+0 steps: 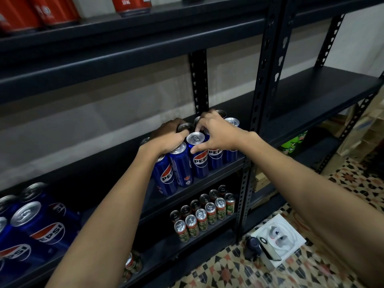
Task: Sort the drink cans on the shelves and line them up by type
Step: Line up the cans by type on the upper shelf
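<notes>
Two hands work a cluster of blue Pepsi cans on a dark metal shelf.

Below the hands stand small green-and-red cans (204,213), labels too small to read; left of the left hand, more "PEPSI" cans (31,225). The left hand (166,140) curls over the tops of the clustered cans (180,163); the right hand (216,134) pinches one "PEPSI" can (198,154) near its rim. Above, red cans (133,4), one reading "500 ML".
</notes>
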